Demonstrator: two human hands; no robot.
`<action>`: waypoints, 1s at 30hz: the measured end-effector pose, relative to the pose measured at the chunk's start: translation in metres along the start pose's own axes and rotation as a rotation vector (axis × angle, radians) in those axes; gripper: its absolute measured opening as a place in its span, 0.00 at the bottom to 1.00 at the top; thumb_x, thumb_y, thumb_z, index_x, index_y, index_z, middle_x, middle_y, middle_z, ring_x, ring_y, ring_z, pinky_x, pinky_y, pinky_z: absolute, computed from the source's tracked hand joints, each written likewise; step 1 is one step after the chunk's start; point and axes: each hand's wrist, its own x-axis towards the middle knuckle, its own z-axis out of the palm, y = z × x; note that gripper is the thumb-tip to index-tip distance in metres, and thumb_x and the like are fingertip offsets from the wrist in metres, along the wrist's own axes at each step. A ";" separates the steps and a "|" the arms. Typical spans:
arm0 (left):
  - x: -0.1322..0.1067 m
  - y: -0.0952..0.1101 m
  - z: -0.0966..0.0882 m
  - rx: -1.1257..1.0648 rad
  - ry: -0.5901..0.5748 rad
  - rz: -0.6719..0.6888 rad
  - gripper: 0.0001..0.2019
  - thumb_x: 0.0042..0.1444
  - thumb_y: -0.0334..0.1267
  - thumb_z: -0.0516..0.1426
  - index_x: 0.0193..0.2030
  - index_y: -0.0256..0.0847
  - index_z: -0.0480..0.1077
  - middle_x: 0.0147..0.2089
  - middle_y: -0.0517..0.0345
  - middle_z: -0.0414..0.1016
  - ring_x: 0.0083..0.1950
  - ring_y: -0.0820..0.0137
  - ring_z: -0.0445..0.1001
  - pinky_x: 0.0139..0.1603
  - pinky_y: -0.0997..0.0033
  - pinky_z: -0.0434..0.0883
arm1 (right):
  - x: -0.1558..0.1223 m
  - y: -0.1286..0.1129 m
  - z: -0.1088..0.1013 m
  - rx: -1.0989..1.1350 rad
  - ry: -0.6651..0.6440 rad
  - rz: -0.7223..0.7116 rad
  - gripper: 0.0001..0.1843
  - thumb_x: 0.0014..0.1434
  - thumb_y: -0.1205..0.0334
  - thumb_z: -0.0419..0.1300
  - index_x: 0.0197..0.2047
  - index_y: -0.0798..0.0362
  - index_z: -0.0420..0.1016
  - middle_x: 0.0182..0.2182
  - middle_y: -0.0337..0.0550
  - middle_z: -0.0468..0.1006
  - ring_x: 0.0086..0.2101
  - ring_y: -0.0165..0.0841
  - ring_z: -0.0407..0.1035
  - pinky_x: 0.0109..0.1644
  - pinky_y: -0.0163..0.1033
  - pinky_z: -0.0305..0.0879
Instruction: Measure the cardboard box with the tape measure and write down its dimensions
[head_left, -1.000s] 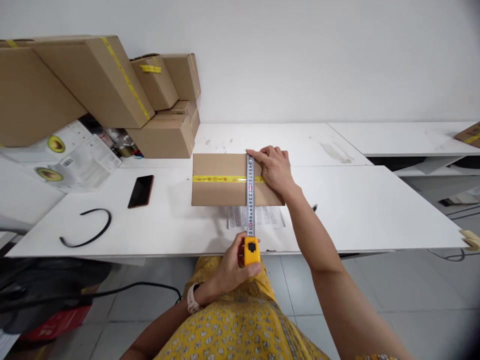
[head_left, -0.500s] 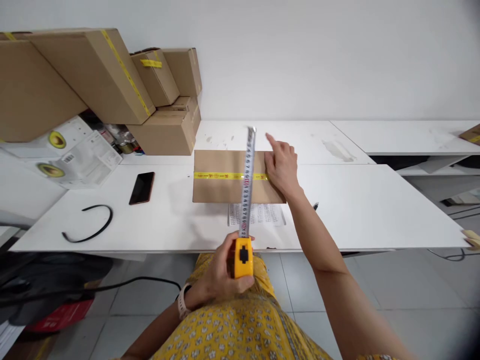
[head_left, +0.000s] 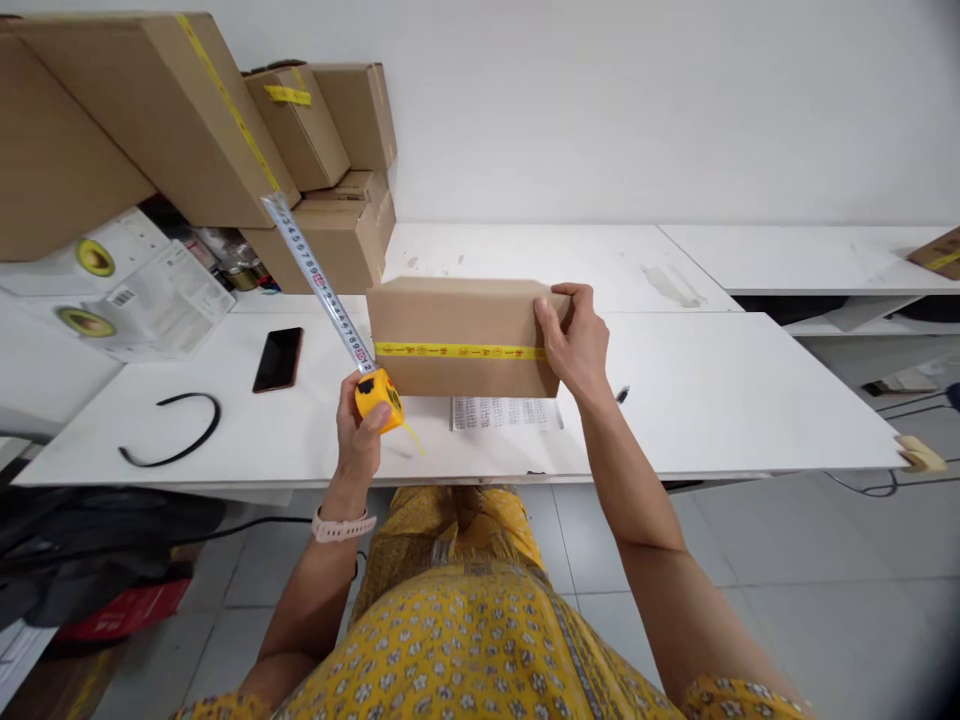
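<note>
Across the middle of the white, flat-topped desk [head_left: 712, 400], near its front edge, you had a long brown cardboard box [head_left: 465, 310] with a strip of yellow printed tape running along its side. Your right hand [head_left: 581, 345] gripped the box's right end, thumb pressed on the side facing you and the other fingers bent around the far edge. Your left hand [head_left: 358, 435] was closed around a yellow tape measure with a black button [head_left: 379, 402], beside the box's lower left corner; whether the case touched the cardboard, you could not tell. Its silver numbered blade [head_left: 319, 285] stuck out, slanting up and away to the left, clear of the box, its tip in front of the stacked brown cartons [head_left: 330, 250]. A pale pink watch strap [head_left: 341, 527] circled your left wrist. Just below the box in view, a white printed sheet [head_left: 506, 414] lay partly covered by it. Left of your left hand lay a dark, reddish-edged phone [head_left: 278, 360] and a thin, curved black band [head_left: 216, 420]. Beside your right forearm was a small black object [head_left: 623, 394], perhaps a pen tip.
</note>
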 end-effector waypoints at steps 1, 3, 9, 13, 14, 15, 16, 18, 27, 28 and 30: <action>0.006 -0.004 0.003 0.012 -0.004 0.018 0.32 0.42 0.52 0.70 0.52 0.47 0.66 0.43 0.59 0.71 0.39 0.70 0.72 0.36 0.72 0.73 | 0.001 0.002 0.004 0.021 0.040 -0.042 0.27 0.68 0.36 0.45 0.60 0.44 0.62 0.48 0.48 0.78 0.46 0.44 0.74 0.52 0.51 0.69; 0.018 -0.015 0.008 0.042 -0.032 0.019 0.33 0.41 0.53 0.70 0.52 0.46 0.65 0.43 0.59 0.70 0.39 0.69 0.72 0.39 0.71 0.73 | 0.003 0.010 0.016 0.047 0.099 -0.092 0.25 0.69 0.39 0.46 0.62 0.43 0.60 0.58 0.51 0.74 0.55 0.44 0.71 0.56 0.53 0.67; 0.040 -0.047 0.014 0.065 -0.053 -0.135 0.31 0.41 0.52 0.69 0.49 0.43 0.65 0.42 0.59 0.69 0.40 0.70 0.71 0.43 0.67 0.75 | -0.002 0.052 0.061 0.095 0.073 -0.015 0.24 0.68 0.46 0.50 0.62 0.47 0.61 0.68 0.58 0.64 0.64 0.44 0.64 0.62 0.56 0.64; 0.026 -0.038 0.009 0.129 -0.020 -0.085 0.31 0.42 0.52 0.69 0.50 0.44 0.65 0.44 0.57 0.70 0.41 0.69 0.72 0.42 0.66 0.76 | -0.014 0.069 0.059 0.102 0.017 -0.042 0.22 0.68 0.46 0.51 0.58 0.50 0.67 0.63 0.57 0.71 0.61 0.42 0.67 0.62 0.53 0.66; 0.019 -0.030 0.007 0.164 -0.032 -0.044 0.31 0.42 0.50 0.69 0.51 0.45 0.65 0.46 0.56 0.71 0.42 0.68 0.73 0.42 0.67 0.76 | -0.017 0.069 0.052 0.105 0.032 -0.039 0.22 0.68 0.46 0.51 0.57 0.50 0.69 0.61 0.56 0.73 0.59 0.41 0.69 0.61 0.52 0.66; 0.010 -0.021 0.005 0.206 -0.071 -0.010 0.32 0.43 0.49 0.70 0.54 0.45 0.64 0.49 0.54 0.71 0.45 0.66 0.74 0.42 0.67 0.76 | -0.019 0.067 0.043 0.119 0.065 -0.021 0.22 0.68 0.45 0.51 0.56 0.50 0.69 0.59 0.56 0.75 0.56 0.40 0.71 0.59 0.51 0.68; 0.000 -0.010 0.004 0.252 -0.146 0.007 0.33 0.44 0.47 0.70 0.56 0.45 0.63 0.52 0.52 0.71 0.47 0.65 0.75 0.42 0.67 0.76 | -0.021 0.063 0.032 0.150 0.105 0.008 0.22 0.69 0.44 0.50 0.56 0.50 0.70 0.56 0.54 0.77 0.52 0.38 0.73 0.56 0.49 0.70; -0.021 0.012 0.002 0.352 -0.392 -0.054 0.33 0.47 0.44 0.68 0.59 0.46 0.62 0.55 0.50 0.71 0.47 0.64 0.76 0.42 0.66 0.76 | -0.025 0.051 0.009 0.262 0.160 0.080 0.24 0.70 0.41 0.47 0.57 0.48 0.70 0.50 0.50 0.80 0.43 0.35 0.76 0.48 0.44 0.73; -0.078 0.038 0.020 0.716 -1.138 -0.223 0.33 0.46 0.42 0.65 0.60 0.44 0.64 0.48 0.53 0.76 0.43 0.62 0.74 0.44 0.63 0.71 | -0.089 0.034 -0.047 0.613 0.159 0.279 0.21 0.62 0.41 0.62 0.46 0.49 0.79 0.26 0.36 0.73 0.23 0.26 0.65 0.29 0.36 0.68; -0.079 0.037 0.021 0.703 -1.164 -0.223 0.33 0.46 0.43 0.65 0.61 0.44 0.65 0.49 0.53 0.76 0.44 0.61 0.74 0.45 0.63 0.71 | -0.097 0.039 -0.047 0.620 0.165 0.313 0.20 0.61 0.42 0.64 0.45 0.49 0.80 0.26 0.35 0.73 0.22 0.26 0.64 0.28 0.36 0.67; -0.080 0.034 0.022 0.679 -1.202 -0.227 0.34 0.46 0.44 0.65 0.62 0.45 0.65 0.51 0.52 0.76 0.45 0.60 0.75 0.48 0.62 0.72 | -0.111 0.048 -0.047 0.634 0.188 0.379 0.20 0.59 0.43 0.65 0.44 0.50 0.79 0.29 0.37 0.76 0.22 0.25 0.64 0.27 0.36 0.66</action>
